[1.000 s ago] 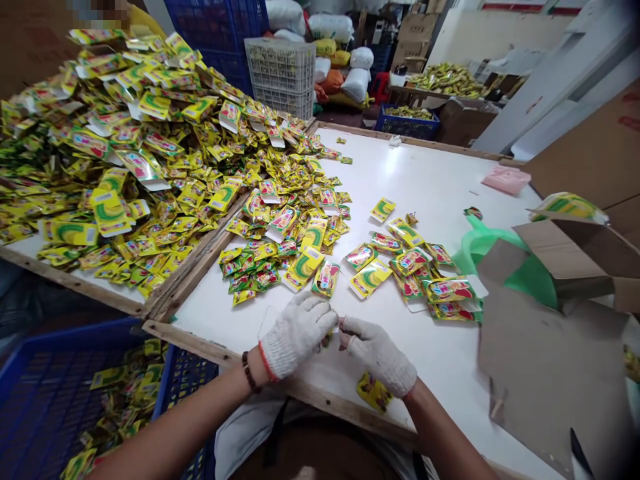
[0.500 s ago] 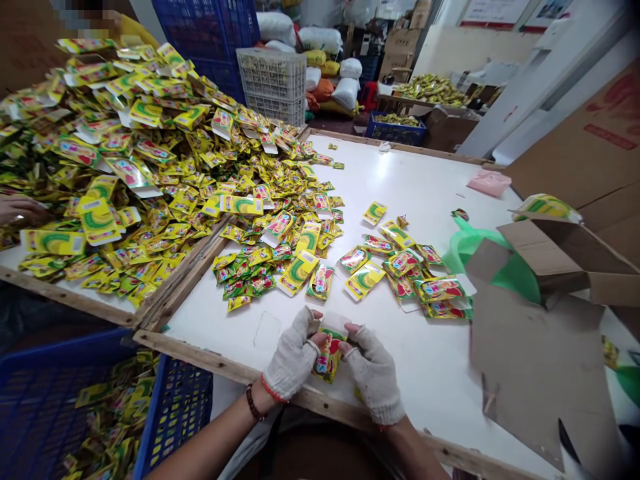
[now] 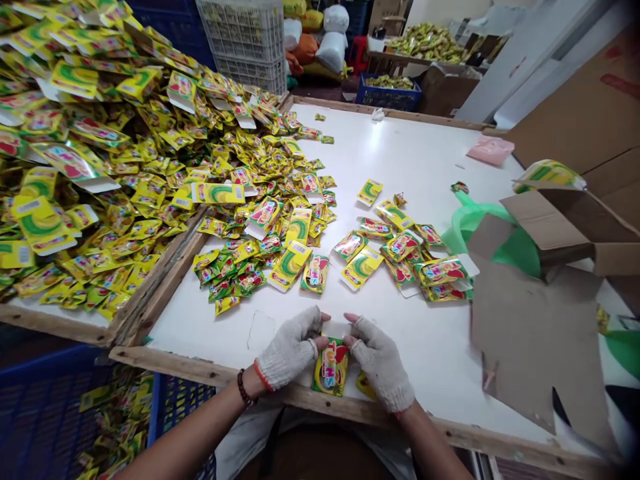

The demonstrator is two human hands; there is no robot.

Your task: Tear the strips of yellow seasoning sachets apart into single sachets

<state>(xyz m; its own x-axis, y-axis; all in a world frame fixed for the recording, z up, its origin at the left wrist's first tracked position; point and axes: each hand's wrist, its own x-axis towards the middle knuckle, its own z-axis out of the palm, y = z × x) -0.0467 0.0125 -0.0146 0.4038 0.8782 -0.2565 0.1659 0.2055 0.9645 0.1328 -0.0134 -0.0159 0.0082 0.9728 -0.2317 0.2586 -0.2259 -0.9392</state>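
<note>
Both hands wear white fingerless-tip gloves and grip one small candy box (image 3: 331, 373) printed "TWINS" at the table's near edge. My left hand (image 3: 290, 347) pinches its upper left side, the thumb on the printed face. My right hand (image 3: 379, 360) pinches the upper right corner. Between the fingertips a white flap stands up at the box's top end. Partly under my right hand lies a yellow packet (image 3: 366, 385); what it is I cannot make out. Just beyond the hands, another candy box (image 3: 315, 273) rests among several filled-looking boxes and loose small sachets (image 3: 245, 277).
A large heap of boxes and sachets (image 3: 110, 153) covers the left table, behind a wooden rim (image 3: 155, 293). More boxes (image 3: 400, 247) lie right of centre. A green basin (image 3: 465, 227) and an open cardboard carton (image 3: 540, 333) stand at right. A blue crate (image 3: 180, 400) sits below left.
The view has tilted down and shifted right, so the scene sits higher and further left. Both hands remain on the candy box, its printed face now less covered by the fingers.
</note>
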